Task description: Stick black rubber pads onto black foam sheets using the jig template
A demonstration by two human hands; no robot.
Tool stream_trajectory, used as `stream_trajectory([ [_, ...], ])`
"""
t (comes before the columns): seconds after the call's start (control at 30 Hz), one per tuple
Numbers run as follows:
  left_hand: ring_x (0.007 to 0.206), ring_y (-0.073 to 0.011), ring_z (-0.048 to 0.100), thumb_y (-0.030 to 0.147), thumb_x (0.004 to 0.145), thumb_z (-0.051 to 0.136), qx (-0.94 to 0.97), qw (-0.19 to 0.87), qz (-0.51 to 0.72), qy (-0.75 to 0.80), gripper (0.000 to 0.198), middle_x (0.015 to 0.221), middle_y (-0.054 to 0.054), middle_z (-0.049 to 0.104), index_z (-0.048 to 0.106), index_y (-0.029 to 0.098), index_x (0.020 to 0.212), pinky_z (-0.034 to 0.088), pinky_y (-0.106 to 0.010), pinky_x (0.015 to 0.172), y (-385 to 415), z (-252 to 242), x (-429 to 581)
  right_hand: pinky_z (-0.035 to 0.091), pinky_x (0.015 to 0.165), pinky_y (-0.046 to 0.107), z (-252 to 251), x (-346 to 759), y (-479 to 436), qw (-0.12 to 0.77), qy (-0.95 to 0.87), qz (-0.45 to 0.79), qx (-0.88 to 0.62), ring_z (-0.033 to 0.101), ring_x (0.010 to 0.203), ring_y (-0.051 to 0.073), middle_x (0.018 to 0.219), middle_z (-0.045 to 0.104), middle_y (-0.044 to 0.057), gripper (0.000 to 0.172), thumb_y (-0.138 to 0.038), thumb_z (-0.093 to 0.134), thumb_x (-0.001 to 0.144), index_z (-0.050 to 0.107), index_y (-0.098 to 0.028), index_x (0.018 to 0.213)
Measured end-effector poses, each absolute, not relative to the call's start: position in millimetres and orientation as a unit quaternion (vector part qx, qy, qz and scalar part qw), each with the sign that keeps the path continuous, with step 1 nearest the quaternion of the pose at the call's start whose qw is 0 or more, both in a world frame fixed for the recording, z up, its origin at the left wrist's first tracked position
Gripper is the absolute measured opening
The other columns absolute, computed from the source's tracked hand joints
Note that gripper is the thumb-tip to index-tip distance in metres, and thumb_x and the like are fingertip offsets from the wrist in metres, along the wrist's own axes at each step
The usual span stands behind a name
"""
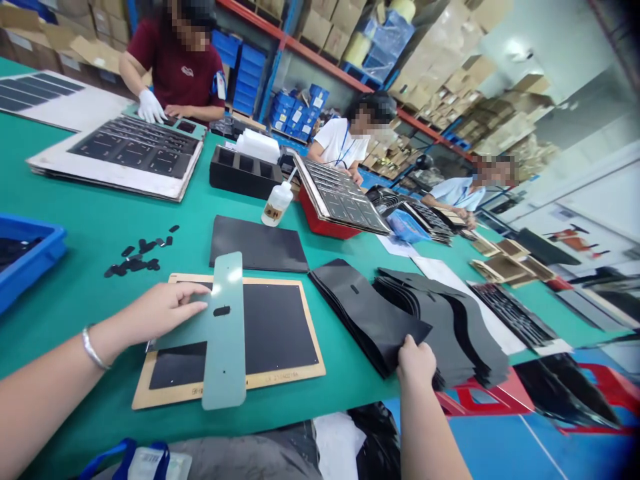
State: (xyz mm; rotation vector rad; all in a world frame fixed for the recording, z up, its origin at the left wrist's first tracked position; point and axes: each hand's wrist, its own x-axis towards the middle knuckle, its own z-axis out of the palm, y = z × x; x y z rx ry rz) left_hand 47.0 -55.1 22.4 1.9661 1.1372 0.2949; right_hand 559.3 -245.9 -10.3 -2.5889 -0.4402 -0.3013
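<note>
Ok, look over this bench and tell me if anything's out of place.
Small black cut pieces lie scattered loose on the green table, left of the wood-framed board. They look odd because they sit in no tray or pile, unlike the neatly stacked black sheets.

The left hand [160,313] lies flat with open fingers on a pale green plastic sheet [225,360], and this sheet crosses over a black board with a tan frame [280,327]. A metal bracelet [95,348] sits on that wrist. The right hand [417,363] holds the near edge of a stack of black sheets [370,313] (they bend softly, maybe they are foam). On the green table [90,213] lie a flat black sheet [257,243], small black pieces [137,253] and a white plastic bottle [277,203]. A blue tray [30,243] stands at the left side. Farther away, a co-worker's white glove [150,107] touches a large board [135,150].
</note>
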Motion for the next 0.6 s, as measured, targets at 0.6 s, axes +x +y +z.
stream_trajectory([
  [0.6,0.082,-0.0259,0.062,0.053,0.079,0.046,0.819,0.385,0.069,0.420,0.045,0.084,-0.004,0.070,0.065,0.028,0.111,0.042,-0.028,0.064,-58.7,13.6,50.7,0.034,0.098,0.043,14.2,560.0,-147.6,0.185,-0.336,-0.068,-0.921,0.045,0.117,0.028,0.123,0.053,0.013,0.042,-0.033,0.049,0.084,0.054,-0.015,0.122],
])
